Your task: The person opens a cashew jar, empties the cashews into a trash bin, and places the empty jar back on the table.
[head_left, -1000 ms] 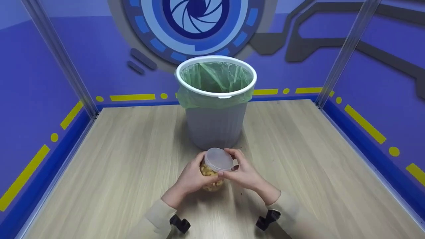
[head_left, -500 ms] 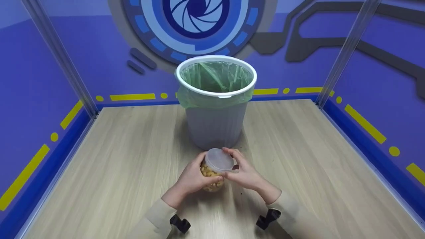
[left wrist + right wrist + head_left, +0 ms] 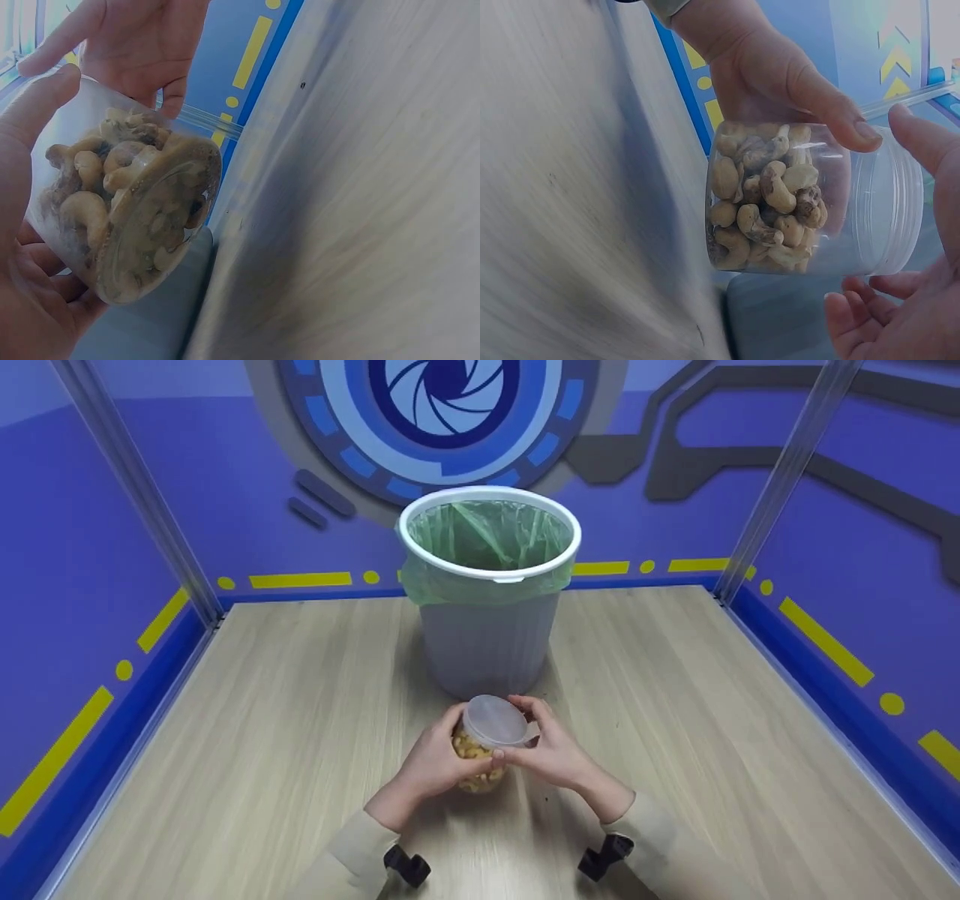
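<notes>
A clear plastic jar of cashew nuts is held tilted, its base off the table as the left wrist view shows. My left hand grips the jar's body, thumb on the near side and fingers wrapped behind it. My right hand is at the translucent lid, which sits on the jar's mouth. Its thumb lies at the lid's near edge and its forefinger at the far edge. In the right wrist view, some of the right fingertips hang just below the lid's rim.
A grey waste bin with a white rim and a green liner stands right behind the jar. Wood-grain table spreads to both sides. Blue-purple panels enclose the back and sides. A black strap mount sits on each wrist.
Half a second ago my right forefinger reached further left over the lid; it has shifted back right, while the thumb has moved slightly left. My left hand and the jar hardly moved.
</notes>
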A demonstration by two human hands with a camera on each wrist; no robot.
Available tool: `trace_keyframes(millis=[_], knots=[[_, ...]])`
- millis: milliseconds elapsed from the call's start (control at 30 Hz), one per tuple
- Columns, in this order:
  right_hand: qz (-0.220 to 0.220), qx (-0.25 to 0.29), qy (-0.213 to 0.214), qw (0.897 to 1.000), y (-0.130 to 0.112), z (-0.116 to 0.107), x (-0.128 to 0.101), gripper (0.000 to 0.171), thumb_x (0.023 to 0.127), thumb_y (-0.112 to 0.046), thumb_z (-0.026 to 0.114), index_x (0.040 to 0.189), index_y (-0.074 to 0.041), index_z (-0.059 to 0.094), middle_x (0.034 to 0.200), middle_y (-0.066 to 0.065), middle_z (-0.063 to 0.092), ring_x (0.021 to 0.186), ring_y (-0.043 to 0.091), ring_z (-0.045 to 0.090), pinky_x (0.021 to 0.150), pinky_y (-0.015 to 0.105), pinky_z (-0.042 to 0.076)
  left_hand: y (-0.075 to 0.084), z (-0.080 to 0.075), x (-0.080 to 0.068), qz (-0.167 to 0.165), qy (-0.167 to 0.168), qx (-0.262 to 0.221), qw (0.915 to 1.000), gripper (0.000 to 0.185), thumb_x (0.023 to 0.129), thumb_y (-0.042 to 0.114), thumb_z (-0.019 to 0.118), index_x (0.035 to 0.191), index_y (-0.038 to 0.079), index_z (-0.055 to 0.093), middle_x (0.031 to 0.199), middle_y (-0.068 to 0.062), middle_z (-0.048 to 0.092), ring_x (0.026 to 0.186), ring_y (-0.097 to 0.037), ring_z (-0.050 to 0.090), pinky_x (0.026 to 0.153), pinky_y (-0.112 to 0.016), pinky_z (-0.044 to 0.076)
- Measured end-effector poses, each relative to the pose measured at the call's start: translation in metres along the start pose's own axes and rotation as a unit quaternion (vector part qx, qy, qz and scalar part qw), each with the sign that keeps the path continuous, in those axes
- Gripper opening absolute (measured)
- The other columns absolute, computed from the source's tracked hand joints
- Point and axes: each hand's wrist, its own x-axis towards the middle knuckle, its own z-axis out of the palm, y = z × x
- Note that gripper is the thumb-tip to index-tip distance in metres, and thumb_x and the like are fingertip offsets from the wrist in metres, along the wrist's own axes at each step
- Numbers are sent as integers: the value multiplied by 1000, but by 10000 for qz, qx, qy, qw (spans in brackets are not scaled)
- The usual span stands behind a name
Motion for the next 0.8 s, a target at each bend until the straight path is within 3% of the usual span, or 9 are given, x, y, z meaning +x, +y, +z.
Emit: trace_keyframes(millis=[233, 500, 800], knots=[[-51, -63, 162, 9998, 0, 0, 0, 76, 83, -22, 87, 143, 3, 47, 131, 19, 52, 112, 21, 44, 78, 24, 48, 1, 0, 0, -74, -37, -165, 9998, 85, 75, 46, 90, 143, 11, 53, 126, -10, 68, 111, -25, 65, 96, -47, 52], [-64, -83, 63, 9999, -3, -1, -1, 76, 86, -21, 84, 148, 3, 46, 137, 19, 51, 119, 25, 44, 83, 27, 51, 2, 0, 0, -82, -35, -137, 9999, 86, 75, 46, 90, 144, 11, 52, 127, -9, 68, 112, -25, 65, 96, -47, 52], [-427, -213, -27, 9989, -2, -2, -2, 74, 84, -11, 79, 148, 5, 45, 145, 23, 48, 126, 28, 44, 86, 31, 52, 3, 0, 0, -134, -103, -24, 9999, 88, 75, 45, 91, 145, 10, 51, 130, -10, 67, 115, -26, 64, 98, -49, 51]])
